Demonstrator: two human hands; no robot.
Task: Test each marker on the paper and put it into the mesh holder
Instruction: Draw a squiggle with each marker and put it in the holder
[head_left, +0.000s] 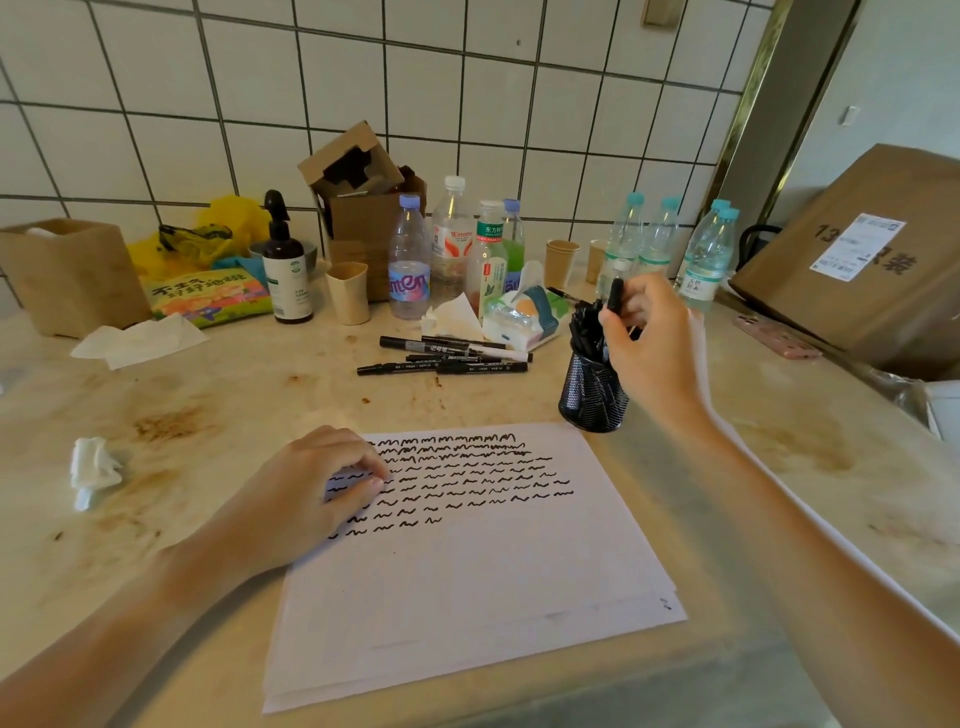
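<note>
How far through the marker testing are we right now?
Well along: the paper carries many rows of squiggles and the mesh holder is packed with markers. The right hand holds a marker above it; the left hand pins the paper. A few loose markers remain.

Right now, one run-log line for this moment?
right hand: holding marker above mesh holder | left hand: flat on paper | loose markers: on counter

Left hand (317, 488) flat, palm down; right hand (652, 338) raised, fingers pinched.
</note>
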